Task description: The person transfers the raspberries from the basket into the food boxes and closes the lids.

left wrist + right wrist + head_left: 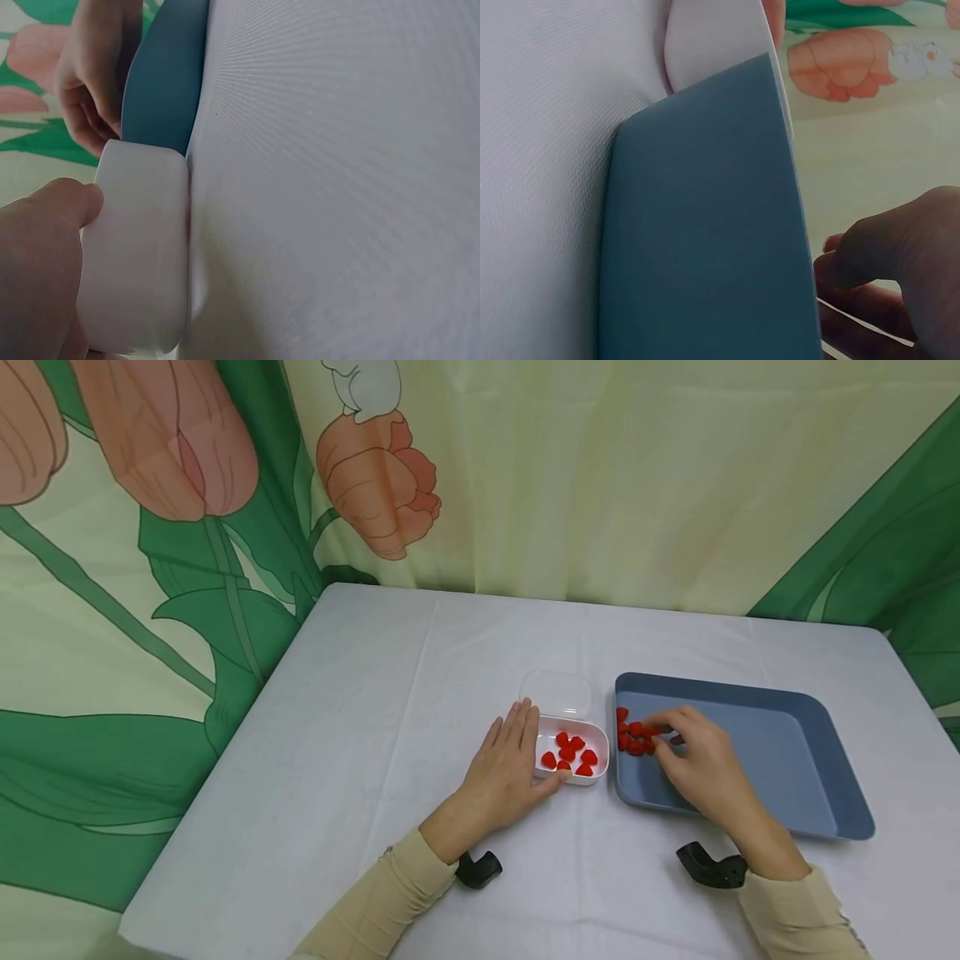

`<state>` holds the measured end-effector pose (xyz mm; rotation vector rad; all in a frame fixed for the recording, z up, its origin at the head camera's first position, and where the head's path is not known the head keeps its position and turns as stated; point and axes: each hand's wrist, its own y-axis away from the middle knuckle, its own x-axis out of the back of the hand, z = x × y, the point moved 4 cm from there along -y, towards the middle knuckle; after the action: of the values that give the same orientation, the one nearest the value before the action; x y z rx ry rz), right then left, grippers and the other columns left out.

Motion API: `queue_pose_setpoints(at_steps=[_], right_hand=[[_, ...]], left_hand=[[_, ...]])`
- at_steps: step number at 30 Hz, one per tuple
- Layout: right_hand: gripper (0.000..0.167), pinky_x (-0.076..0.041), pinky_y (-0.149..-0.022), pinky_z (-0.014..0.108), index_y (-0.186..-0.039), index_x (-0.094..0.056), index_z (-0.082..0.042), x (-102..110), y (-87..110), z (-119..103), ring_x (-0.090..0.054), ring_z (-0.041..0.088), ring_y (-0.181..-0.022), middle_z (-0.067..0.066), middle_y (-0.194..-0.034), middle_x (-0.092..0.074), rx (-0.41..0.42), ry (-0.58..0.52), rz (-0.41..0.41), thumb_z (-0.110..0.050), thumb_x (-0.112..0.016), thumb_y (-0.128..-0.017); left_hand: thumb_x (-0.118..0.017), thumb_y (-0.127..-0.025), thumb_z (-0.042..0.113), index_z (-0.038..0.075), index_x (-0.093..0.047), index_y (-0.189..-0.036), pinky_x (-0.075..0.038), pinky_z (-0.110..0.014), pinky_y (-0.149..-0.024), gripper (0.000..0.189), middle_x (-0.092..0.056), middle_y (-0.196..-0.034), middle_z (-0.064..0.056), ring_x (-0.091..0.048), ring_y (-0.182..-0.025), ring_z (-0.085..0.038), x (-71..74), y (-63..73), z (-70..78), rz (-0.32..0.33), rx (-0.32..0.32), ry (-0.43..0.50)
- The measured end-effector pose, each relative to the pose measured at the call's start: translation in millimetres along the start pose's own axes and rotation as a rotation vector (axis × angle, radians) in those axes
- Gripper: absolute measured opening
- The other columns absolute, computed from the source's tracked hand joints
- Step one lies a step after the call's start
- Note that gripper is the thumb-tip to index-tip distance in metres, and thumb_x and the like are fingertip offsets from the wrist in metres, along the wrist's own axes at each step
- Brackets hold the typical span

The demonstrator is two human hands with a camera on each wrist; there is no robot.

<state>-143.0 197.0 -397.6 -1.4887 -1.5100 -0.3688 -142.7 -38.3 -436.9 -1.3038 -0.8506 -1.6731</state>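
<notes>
A small white box [572,780] with several small, roughly triangular red pieces [567,753] inside stands on the table. My left hand [504,768] lies along its left side with fingers extended. The left thumb [90,202] touches the box's near rim in the left wrist view. Right of the box is a blue-grey tray [757,752], with a cluster of red pieces [635,747] at its left end. My right hand [701,760] reaches over the tray and pinches one red piece between thumb and forefinger. In the right wrist view, the tray's wall hides the pieces.
A clear plastic lid [557,693] lies behind the white box. White cloth covers the table [360,693]. A curtain [600,485] printed with flowers hangs along the back and left. Black wrist cameras [711,867] sit below both hands.
</notes>
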Motion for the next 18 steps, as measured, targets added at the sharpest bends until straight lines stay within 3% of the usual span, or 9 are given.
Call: queue_pose_setpoints(at_steps=[10,18], right_hand=[[0.022,-0.054,-0.070,0.041,-0.098,-0.071,0.001,-1.4,2.3,6.0,-0.065,0.029,-0.087,0.012,-0.095,-0.067,-0.023,0.032,-0.003,0.011,-0.068,-0.079],[0.023,-0.052,-0.070,0.042,-0.100,-0.070,0.002,-2.5,4.4,10.0,-0.064,0.030,-0.087,0.015,-0.096,-0.066,-0.065,0.043,-0.033,0.010,-0.068,-0.078]], left_hand=[[-0.051,-0.094,0.061,0.003,-0.014,-0.158,-0.015,-0.046,-0.125,0.094,-0.015,-0.167,-0.012,-0.012,-0.156,-0.025,0.2,0.2,-0.7,0.003,0.004,-0.016],[-0.051,-0.094,0.062,0.003,-0.014,-0.158,-0.014,-0.046,-0.126,0.095,-0.015,-0.167,-0.011,-0.012,-0.156,-0.025,-0.5,-0.4,-0.5,0.001,0.007,-0.024]])
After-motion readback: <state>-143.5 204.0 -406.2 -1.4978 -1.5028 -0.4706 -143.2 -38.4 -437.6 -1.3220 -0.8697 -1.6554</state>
